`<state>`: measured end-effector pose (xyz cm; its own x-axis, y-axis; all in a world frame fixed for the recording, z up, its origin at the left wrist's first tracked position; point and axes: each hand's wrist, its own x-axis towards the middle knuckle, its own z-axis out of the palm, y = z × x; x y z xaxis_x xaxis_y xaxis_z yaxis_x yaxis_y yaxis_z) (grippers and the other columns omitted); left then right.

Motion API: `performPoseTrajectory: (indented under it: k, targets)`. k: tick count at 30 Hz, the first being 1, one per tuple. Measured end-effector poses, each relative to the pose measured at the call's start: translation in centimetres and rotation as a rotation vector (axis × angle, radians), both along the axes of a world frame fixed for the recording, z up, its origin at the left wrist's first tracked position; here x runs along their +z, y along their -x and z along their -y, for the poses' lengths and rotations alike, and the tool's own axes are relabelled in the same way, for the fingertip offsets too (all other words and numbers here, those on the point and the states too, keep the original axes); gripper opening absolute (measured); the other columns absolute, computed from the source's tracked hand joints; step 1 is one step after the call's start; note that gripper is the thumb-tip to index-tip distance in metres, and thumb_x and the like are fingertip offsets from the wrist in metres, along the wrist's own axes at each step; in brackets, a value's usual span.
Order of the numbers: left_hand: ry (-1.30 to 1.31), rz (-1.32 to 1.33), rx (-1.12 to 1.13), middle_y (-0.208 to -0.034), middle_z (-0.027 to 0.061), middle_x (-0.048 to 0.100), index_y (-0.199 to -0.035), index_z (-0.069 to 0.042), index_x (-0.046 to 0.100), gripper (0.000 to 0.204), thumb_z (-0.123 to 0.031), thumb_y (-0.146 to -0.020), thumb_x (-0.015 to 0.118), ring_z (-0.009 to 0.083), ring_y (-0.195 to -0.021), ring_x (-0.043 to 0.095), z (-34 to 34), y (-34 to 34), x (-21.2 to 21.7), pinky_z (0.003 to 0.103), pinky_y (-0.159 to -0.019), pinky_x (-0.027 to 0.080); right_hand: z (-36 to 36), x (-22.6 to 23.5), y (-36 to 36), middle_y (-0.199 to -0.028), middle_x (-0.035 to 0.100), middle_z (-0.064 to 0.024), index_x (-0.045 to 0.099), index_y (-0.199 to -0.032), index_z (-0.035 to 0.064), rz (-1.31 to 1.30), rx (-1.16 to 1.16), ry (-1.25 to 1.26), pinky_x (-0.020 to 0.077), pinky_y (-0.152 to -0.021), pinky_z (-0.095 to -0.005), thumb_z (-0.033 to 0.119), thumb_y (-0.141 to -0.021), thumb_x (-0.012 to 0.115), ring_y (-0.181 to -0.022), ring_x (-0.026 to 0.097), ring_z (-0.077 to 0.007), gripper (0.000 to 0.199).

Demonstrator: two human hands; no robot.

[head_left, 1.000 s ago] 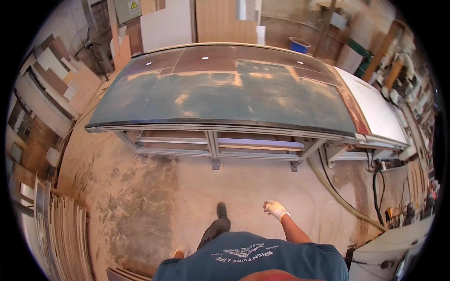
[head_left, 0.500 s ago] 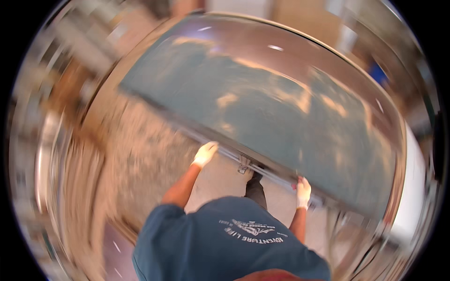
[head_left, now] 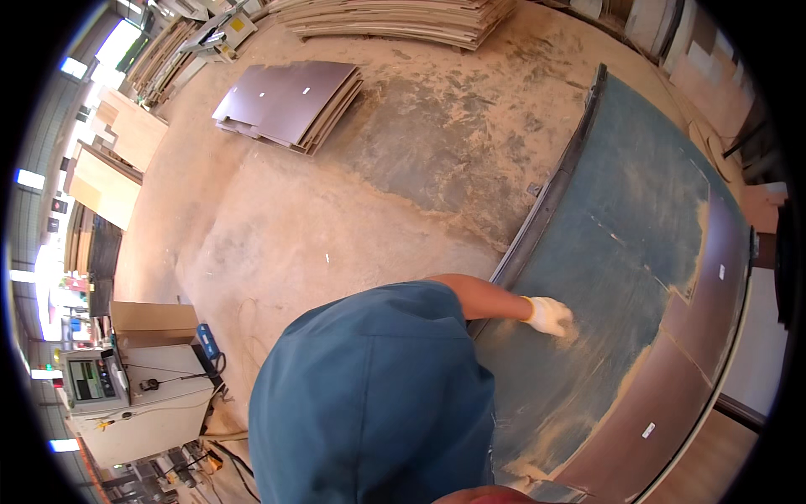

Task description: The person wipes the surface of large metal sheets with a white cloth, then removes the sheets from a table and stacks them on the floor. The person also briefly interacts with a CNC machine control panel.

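My left hand (head_left: 550, 317), in a whitish work glove, rests palm down on a dusty blue-green table surface (head_left: 613, 210). Its fingers lie against the surface and nothing shows in them; sawdust clings around the fingertips. The bare forearm crosses the dark metal edge (head_left: 550, 202) of the table. Smooth brown boards (head_left: 604, 433) with small white labels lie along the far right side of this surface. Pale sawdust streaks spread between the hand and the boards. My right hand is out of sight, and my blue shirt fills the lower middle.
A low stack of brown boards (head_left: 290, 101) lies on the dusty concrete floor ahead. Farther off is a larger stack of wooden sheets (head_left: 403, 21). At the left stand a control cabinet (head_left: 159, 395) with a screen and leaning panels (head_left: 105, 185). Cables trail along the floor nearby.
My view has swung left, so the table has moved from ahead to the right side. Both hands were at its near edge; now the left lies on the surface and the right is gone from view.
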<state>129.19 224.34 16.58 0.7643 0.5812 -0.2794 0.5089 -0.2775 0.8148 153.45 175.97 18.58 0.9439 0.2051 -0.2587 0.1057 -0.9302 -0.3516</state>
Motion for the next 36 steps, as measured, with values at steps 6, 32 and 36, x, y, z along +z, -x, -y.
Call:
performPoseTrajectory:
  k: [6,32,36]
  targets:
    - [-0.124,0.092,-0.203,-0.135,0.023,0.054,-0.135,-0.002,0.053,0.066,-0.047,-0.088,0.062,0.0416,-0.125,0.054,-6.8,-22.7,-0.8,0.049,-0.101,0.047,1.6,-1.8,-8.7,-0.114,0.07,-0.02,0.062,-0.129,-0.0035,0.081,-0.187,0.104,0.053,-0.089,-0.0426,0.038,-0.1,0.049,-0.099,0.067,-0.0336,0.052]
    - [-0.637,-0.247,-0.276,-0.104,0.0204,0.071,-0.107,0.003,0.064,0.061,-0.053,-0.083,0.069,0.0346,-0.104,0.067,-11.1,-47.5,-4.2,0.045,-0.088,0.054,-7.0,-10.8,-19.7,-0.096,0.072,-0.0229,0.066,-0.103,-0.0023,0.189,-0.921,-0.048,0.0519,-0.084,-0.0406,0.029,-0.079,0.06,-0.09,0.069,-0.0346,0.04]
    - [-0.676,-0.238,-0.206,-0.105,0.0222,0.071,-0.114,0.006,0.062,0.068,-0.055,-0.084,0.068,0.0374,-0.104,0.066,-11.3,-41.8,-3.8,0.046,-0.091,0.053,-7.9,-10.5,-14.8,-0.103,0.071,-0.0248,0.067,-0.106,-0.0013,0.14,-0.978,-0.032,0.0513,-0.088,-0.0424,0.031,-0.078,0.059,-0.098,0.069,-0.038,0.043]
